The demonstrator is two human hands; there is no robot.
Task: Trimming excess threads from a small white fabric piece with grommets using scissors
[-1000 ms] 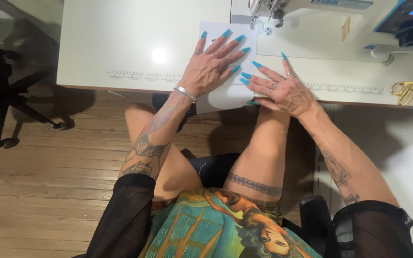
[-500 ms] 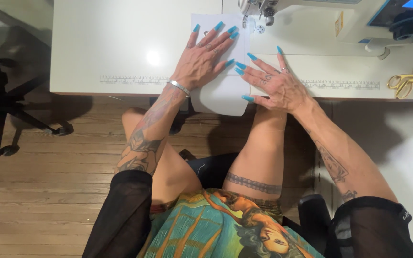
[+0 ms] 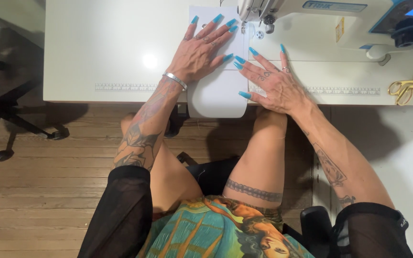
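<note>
Both hands lie flat, fingers spread, left hand point(image 3: 198, 53) and right hand point(image 3: 274, 83), pinning the white cloth point(image 3: 218, 88) (its near end droops off the table) toward the sewing machine point(image 3: 311, 19) at one o'clock.

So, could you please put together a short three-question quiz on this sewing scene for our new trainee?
1. True or false: the left hand lies flat on the white sheet.
2. Where do the gold-handled scissors lie? A) on the wooden floor B) on the table at its right end C) under the sheet
3. Fill in: the near end of the sheet hangs over the table's ____ edge.

Key
1. True; its fingers are spread on the sheet, close to the needle area of the sewing machine.
2. B; on the white table, away from the right hand.
3. Front; it curls down past the edge nearest the person.
</note>
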